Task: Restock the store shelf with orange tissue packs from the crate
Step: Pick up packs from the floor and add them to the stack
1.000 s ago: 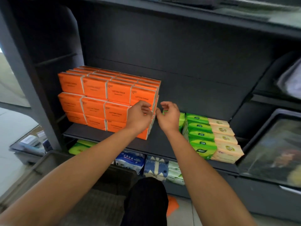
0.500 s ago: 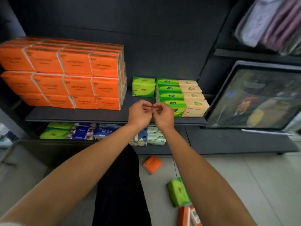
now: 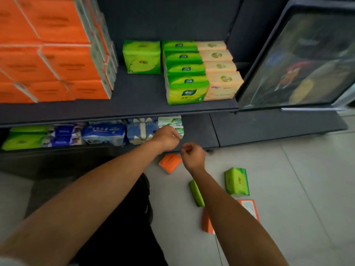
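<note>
Orange tissue packs [image 3: 57,54] are stacked three layers high on the left of the dark shelf [image 3: 134,104]. One loose orange pack [image 3: 170,163] lies on the tiled floor below the shelf's front edge. Two more orange packs [image 3: 249,209] lie lower right, partly behind my right forearm. My left hand [image 3: 167,138] hangs above and left of the loose pack, fingers curled, holding nothing. My right hand [image 3: 193,155] is just right of that pack, loosely closed and empty. No crate is in view.
Green packs [image 3: 185,73] and beige packs [image 3: 219,70] fill the shelf's right part. Blue, white and green packs [image 3: 103,133] sit on the lower shelf. Two green packs [image 3: 237,181] lie on the floor. A dark bin with a clear lid [image 3: 299,54] leans at right.
My view has dropped from the shelf to the floor. Both hands left the orange stack, came down together and now hover over the loose packs on the tiles.
</note>
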Tool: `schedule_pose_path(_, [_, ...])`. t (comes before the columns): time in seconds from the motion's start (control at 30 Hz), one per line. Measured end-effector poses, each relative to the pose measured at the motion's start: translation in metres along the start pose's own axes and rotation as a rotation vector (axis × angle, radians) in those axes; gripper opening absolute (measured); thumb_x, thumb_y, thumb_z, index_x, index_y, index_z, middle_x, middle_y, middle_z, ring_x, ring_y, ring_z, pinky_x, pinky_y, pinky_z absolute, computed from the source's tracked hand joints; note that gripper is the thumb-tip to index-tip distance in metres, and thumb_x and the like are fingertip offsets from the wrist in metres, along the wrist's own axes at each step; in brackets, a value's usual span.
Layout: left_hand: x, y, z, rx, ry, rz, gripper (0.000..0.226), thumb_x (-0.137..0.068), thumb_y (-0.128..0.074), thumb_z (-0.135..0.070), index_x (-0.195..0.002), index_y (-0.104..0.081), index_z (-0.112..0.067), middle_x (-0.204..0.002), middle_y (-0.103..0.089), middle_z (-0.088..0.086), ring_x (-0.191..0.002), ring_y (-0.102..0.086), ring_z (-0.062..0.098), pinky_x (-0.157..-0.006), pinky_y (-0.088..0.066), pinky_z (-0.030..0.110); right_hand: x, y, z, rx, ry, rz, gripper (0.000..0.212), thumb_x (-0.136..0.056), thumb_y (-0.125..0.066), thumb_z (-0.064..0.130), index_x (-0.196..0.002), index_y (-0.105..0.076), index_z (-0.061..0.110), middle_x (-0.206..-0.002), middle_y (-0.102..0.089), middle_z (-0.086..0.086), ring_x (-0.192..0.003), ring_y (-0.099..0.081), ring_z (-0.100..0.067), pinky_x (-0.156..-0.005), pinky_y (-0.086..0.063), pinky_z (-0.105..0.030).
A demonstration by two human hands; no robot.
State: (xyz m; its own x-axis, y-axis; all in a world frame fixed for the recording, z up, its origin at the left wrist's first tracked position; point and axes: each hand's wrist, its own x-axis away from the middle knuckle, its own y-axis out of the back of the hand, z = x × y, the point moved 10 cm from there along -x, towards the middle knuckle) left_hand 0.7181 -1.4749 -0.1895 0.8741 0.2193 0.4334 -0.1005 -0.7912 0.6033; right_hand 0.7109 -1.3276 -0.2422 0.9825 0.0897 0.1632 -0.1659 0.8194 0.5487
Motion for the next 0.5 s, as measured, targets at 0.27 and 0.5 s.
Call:
schedule_pose_path(0.27, [-0.031, -0.001, 0.009, -0.235, 0.027, 0.136, 0.029, -0.088, -0.057, -0.004, -0.112, -0.071, -0.011, -0.127, -0.062, 0.011, -0.11, -0.061, 0.029, -0.095, -0.053, 0.037, 0.001, -0.074, -0.096, 0.126, -0.255, 0.146, 0.012, -0.081, -0.069, 0.013, -0.092, -0.074, 0.014, -0.094, -0.075, -0.008, -0.092, -0.068, -0.026, -0.081, -0.049, -0.026])
schedule_pose_path(0.5, [-0.05, -0.015, -0.019, -0.305, -0.082, 0.18, 0.031, -0.084, -0.057, -0.004, -0.109, -0.069, -0.017, -0.105, -0.053, 0.002, -0.103, -0.057, 0.023, -0.093, -0.053, 0.037, -0.007, -0.114, -0.131, 0.252, -0.314, 0.234, 0.02, -0.08, -0.07, 0.017, -0.098, -0.075, 0.013, -0.103, -0.071, -0.01, -0.096, -0.066, -0.027, -0.083, -0.05, -0.03])
